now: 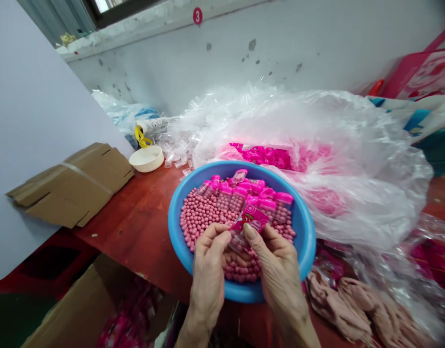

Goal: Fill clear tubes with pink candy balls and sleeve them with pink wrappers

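Over a blue basin, both my hands grip a small plastic packet, pink and printed at the top with a clear part below. Fingers of my left hand pinch its left side. The thumb of my right hand presses on its front, with the fingers behind it. Beneath the packet, round pink beads fill the basin. Several clear little bottles with bright pink caps lie on the beads, towards the back and right. Whether the packet has anything inside is hard to see.
Behind the basin, a large clear plastic bag holds bright pink caps. Left of it are a white bowl, yellow scissors and flattened cardboard. A beige cloth lies at right; an open carton sits below the table edge.
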`<action>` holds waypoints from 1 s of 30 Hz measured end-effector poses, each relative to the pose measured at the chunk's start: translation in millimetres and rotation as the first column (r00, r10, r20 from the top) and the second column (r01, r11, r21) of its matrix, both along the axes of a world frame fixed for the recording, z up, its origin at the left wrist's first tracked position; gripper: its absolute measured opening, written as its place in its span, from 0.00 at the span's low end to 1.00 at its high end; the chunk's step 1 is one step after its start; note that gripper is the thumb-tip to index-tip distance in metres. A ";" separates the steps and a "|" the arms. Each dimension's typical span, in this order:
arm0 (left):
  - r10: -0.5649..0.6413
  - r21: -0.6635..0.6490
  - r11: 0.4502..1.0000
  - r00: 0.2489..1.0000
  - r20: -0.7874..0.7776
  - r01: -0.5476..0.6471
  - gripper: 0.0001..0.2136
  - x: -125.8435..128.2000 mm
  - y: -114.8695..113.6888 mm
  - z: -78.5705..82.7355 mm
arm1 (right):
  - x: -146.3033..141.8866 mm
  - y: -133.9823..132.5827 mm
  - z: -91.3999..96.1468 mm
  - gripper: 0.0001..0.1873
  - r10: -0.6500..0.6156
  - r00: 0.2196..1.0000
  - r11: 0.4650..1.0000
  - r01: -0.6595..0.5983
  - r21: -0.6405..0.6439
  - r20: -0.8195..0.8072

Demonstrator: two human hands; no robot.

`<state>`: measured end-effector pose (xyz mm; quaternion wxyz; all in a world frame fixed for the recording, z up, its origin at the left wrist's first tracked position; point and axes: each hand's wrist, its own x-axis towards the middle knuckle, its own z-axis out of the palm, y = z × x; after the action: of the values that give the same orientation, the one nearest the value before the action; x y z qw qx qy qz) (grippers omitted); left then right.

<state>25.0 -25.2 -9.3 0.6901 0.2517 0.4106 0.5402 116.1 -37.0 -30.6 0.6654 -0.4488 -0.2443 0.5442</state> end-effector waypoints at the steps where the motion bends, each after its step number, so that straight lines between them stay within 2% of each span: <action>1: 0.006 0.001 1.000 1.000 0.013 -0.006 0.01 -0.6 1.5 -0.1 | -0.1 0.5 -1.4 0.10 -0.005 1.000 1.000 0.004 0.011 0.014; 7: -0.018 0.056 0.998 1.000 0.015 0.017 0.03 -4.2 4.5 -2.1 | -0.7 6.3 -7.5 0.10 -0.052 0.997 0.996 0.047 0.074 0.060; 13: 0.038 0.137 0.990 0.999 -0.031 -0.034 0.06 -2.0 0.8 -4.7 | -0.8 9.0 -8.3 0.12 -0.040 0.994 0.995 0.030 0.100 0.101; 21: 0.056 0.227 0.974 0.989 -0.136 -0.024 0.03 -1.6 -3.1 -14.3 | 1.0 9.4 -9.2 0.13 -0.014 0.990 0.995 0.001 0.097 0.138; 30: 0.042 0.256 0.967 0.993 -0.112 -0.012 0.05 -2.4 -6.9 -12.0 | 4.2 10.2 -14.6 0.12 -0.002 0.992 0.996 -0.010 0.091 0.130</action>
<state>22.5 -32.0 -21.4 0.6196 0.3637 0.3807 0.5821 120.3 -26.8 -45.2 0.6669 -0.4516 -0.3126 0.5035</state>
